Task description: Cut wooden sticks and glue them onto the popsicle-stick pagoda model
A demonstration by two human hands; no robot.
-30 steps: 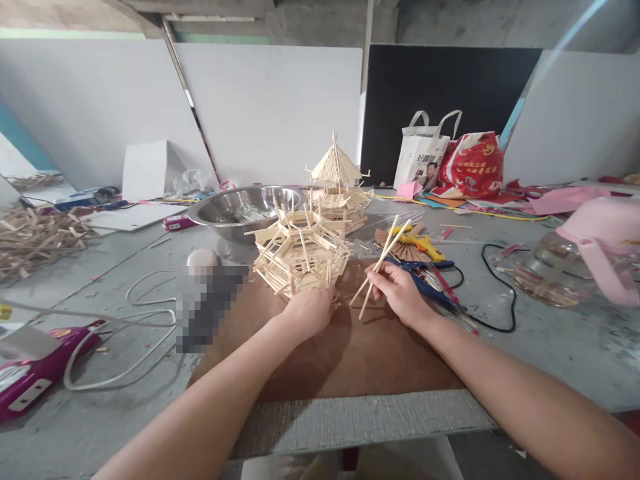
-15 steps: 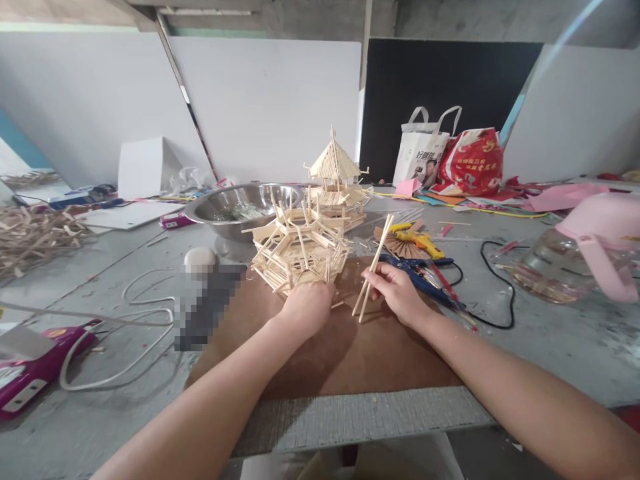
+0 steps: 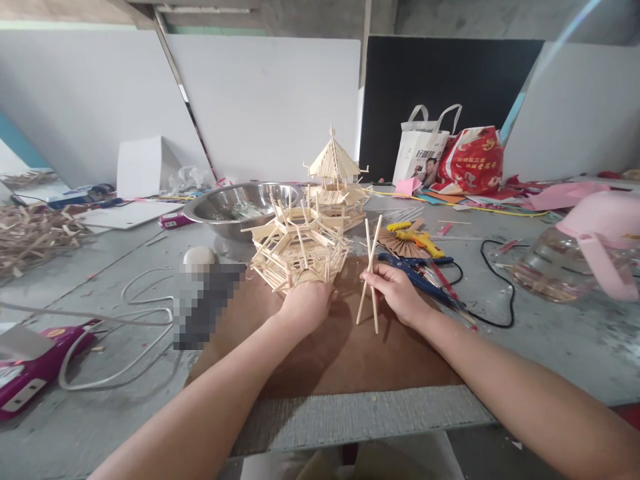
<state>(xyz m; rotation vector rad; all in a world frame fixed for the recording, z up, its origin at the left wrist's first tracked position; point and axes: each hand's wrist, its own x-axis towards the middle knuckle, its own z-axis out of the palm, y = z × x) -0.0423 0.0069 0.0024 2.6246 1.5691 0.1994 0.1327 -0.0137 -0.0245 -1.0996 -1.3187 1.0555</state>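
While right hand [image 3: 395, 290] pinches crossed sticks [image 3: 371, 256] beside model [image 3: 300, 241], left hand [image 3: 309, 305] curls before it, grip hidden; slack pinch could drop one stick.

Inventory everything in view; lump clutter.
flat mat: 1, brown, front
crossed wooden sticks: 2, pale, over mat
openwork wooden model: 1, pale, centre
roofed wooden tower: 1, pale, behind model
round steel bowl: 1, silver, back left
transparent jug: 1, pink-lidded, right
carrier bags: 2, white and red, back right
plastic blocks: 2, purple, left
tools, paper, cables, loose sticks: uncounted, mixed, grey table
left hand: 1, bare, at model
right hand: 1, bare, holding sticks
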